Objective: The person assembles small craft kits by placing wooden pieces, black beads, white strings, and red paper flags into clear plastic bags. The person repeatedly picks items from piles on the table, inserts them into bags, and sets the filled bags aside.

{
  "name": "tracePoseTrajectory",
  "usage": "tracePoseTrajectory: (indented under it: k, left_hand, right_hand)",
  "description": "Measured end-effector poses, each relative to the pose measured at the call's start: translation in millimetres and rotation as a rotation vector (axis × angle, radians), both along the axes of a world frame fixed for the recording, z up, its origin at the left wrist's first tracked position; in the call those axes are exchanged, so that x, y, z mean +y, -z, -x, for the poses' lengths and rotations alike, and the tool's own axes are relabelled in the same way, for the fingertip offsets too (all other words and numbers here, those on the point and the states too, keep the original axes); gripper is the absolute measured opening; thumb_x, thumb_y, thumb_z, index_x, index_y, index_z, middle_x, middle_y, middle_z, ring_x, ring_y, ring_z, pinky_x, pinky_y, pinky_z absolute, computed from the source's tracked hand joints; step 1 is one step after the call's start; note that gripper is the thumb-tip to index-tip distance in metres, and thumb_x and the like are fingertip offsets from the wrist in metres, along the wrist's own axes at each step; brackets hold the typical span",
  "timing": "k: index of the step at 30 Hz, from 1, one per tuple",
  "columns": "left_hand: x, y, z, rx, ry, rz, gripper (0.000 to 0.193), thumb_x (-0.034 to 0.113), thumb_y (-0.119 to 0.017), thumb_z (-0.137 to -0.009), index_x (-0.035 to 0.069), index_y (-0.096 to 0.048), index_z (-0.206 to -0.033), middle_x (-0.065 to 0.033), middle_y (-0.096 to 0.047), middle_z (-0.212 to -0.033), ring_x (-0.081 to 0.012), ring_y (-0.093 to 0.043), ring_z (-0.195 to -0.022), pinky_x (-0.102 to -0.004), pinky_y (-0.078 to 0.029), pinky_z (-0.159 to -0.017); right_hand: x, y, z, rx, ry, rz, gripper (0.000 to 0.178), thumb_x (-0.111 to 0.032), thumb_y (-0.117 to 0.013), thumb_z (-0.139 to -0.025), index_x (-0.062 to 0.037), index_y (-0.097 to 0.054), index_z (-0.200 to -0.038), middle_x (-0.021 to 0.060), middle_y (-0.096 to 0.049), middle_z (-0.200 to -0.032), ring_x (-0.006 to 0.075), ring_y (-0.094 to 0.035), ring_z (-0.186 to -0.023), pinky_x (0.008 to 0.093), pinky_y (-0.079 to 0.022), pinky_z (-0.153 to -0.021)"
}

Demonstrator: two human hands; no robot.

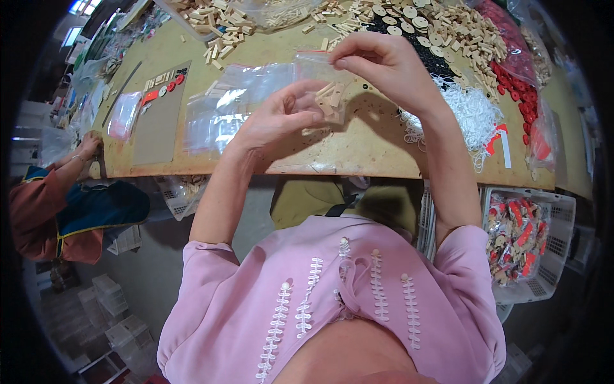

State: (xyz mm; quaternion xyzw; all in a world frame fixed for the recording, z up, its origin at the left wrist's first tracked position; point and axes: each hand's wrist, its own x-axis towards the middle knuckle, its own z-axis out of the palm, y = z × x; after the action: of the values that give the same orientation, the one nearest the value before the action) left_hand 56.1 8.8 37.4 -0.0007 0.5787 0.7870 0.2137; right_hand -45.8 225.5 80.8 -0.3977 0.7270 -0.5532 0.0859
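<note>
— Workshop setting, crowded: a yellow-brown worktop (pixel 358 150) runs across the view, littered with small parts. What are the hands doing?

— Both are raised over the worktop, near its middle. Left hand (pixel 278 121) cups a small clear bag (pixel 329 96) from below, thumb and fingers pinched against it. Right hand (pixel 384 64) comes from above, fingertips gripping the bag's top edge, which has a red strip.

— Contents?

— Pale wooden blocks (pixel 331 99), a small bunch, sitting in the bag's lower half between the two hands.

— Just around them?

— Empty clear bags (pixel 230 105) lie flat on the worktop, left of the left hand. Right of the right wrist, a tangle of white string (pixel 473 112). Beyond the hands, heaps of loose wooden pieces (pixel 460 32), some round, some oblong, with black beads (pixel 435 61) among them. More wooden sticks (pixel 217 25) at far left.

— Farther out?

— Red buttons (pixel 521 96) at the right edge. A grey card (pixel 160 121) on the left carries a few red and pale samples. Below the worktop's near edge, at right, a white basket (pixel 556 217) holds filled packets in red and tan. Another person's orange sleeve (pixel 38 198) shows at far left, their hand at the worktop's corner. Pink blouse (pixel 332 301) of the wearer fills the lower view.
</note>
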Motion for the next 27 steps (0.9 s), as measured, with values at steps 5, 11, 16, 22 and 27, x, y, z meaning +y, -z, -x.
tracePoseTrajectory:
  k: [5, 11, 16, 22, 27]
  left_hand:
    - [-18.5, 10.8, 12.0, 0.201, 0.027, 0.121, 0.043, -0.002, -0.056, -0.095, 0.001, -0.055, -0.137, -0.0077, -0.069, -0.115, -0.0164, -0.066, -0.102, -0.0318, -0.053, -0.092]
    - [-20.5, 4.6, 48.3, 0.26, 0.062, 0.456, 0.021, 0.011, -0.063, -0.101, 0.004, -0.065, -0.12, 0.0024, -0.063, -0.092, -0.0047, -0.056, -0.076, -0.0203, -0.045, -0.066]
    - [32.0, 9.5, 92.7, 0.463, 0.172, 0.658, 0.023, 0.017, -0.067, -0.1, 0.005, -0.066, -0.119, 0.0029, -0.062, -0.087, -0.0037, -0.055, -0.074, -0.0217, -0.046, -0.064]
    - [112.4, 17.2, 165.3, 0.866, 0.18, 0.927, 0.03, 0.007, -0.066, -0.09, 0.008, -0.07, -0.119, -0.014, -0.07, -0.101, -0.0246, -0.07, -0.085, -0.0354, -0.056, -0.078]
    - [162.0, 40.2, 226.8, 1.066, 0.135, 1.169, 0.038, 0.035, -0.069, -0.092, 0.012, -0.067, -0.122, -0.0183, -0.065, -0.114, -0.0381, -0.067, -0.1, -0.0452, -0.056, -0.086]
  right_hand:
    - [28.0, -1.9, -29.6, 0.101, 0.064, -0.035, 0.011, -0.004, -0.067, -0.09, -0.0013, -0.072, -0.1, 0.0052, -0.07, -0.089, 0.0148, -0.065, -0.084, 0.0294, -0.052, -0.076]
    - [57.9, 14.7, -58.6, 0.11, -0.026, -0.013, 0.008, -0.004, -0.067, -0.087, -0.0021, -0.071, -0.093, 0.0106, -0.069, -0.088, 0.0256, -0.068, -0.084, 0.0337, -0.053, -0.075]
    - [76.7, 24.0, -60.0, 0.016, -0.057, 0.012, 0.01, -0.006, -0.067, -0.088, -0.0026, -0.071, -0.096, 0.009, -0.069, -0.088, 0.0226, -0.068, -0.083, 0.0335, -0.053, -0.073]
    - [79.4, 74.6, -31.3, -0.065, -0.025, -0.014, 0.011, -0.007, -0.066, -0.089, -0.0017, -0.071, -0.097, 0.0114, -0.07, -0.087, 0.0225, -0.069, -0.08, 0.0326, -0.054, -0.074]
    - [83.6, 88.5, -29.3, -0.03, -0.029, 0.015, 0.01, -0.007, -0.067, -0.09, -0.0024, -0.071, -0.097, 0.0108, -0.071, -0.089, 0.0245, -0.07, -0.083, 0.0336, -0.055, -0.075]
